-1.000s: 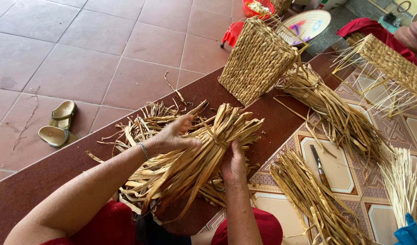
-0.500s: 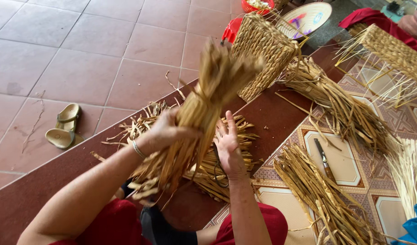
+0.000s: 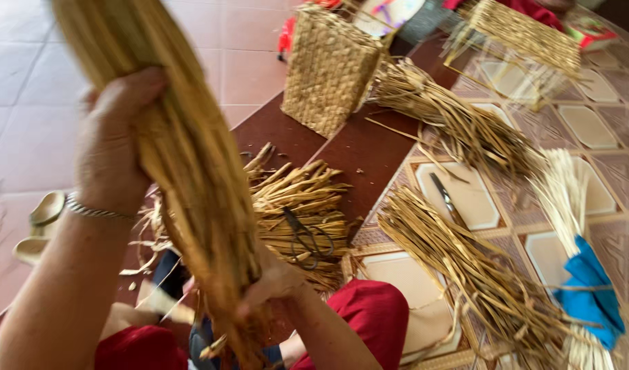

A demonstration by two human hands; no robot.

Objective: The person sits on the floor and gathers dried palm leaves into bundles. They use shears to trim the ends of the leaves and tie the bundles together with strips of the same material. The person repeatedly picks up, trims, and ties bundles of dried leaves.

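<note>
Tiled floor (image 3: 27, 82), coarse straw bundle (image 3: 191, 157)

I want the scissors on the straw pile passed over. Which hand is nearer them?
Right. The right hand grips the raised bundle low, just beside the scissors; the left hand holds it higher, farther away.

Tiled floor (image 3: 27, 82): plain reddish tiles at 10 o'clock, dark red strip through the middle, patterned tiles (image 3: 602, 123) from 2 to 5 o'clock.

On it: woven basket (image 3: 330, 68) upright at 12 o'clock; long straw bundle (image 3: 458, 130) just beside it at 1 o'clock; second straw bundle (image 3: 465, 267) at 4 o'clock; short straw pile (image 3: 301, 205) at centre, scissors (image 3: 306, 236) on top. Knife (image 3: 446, 199) on a pale tile between the bundles. Sandals (image 3: 40, 226) at 9 o'clock. Blue cloth (image 3: 592, 294) at 4 o'clock, at the edge.
</note>
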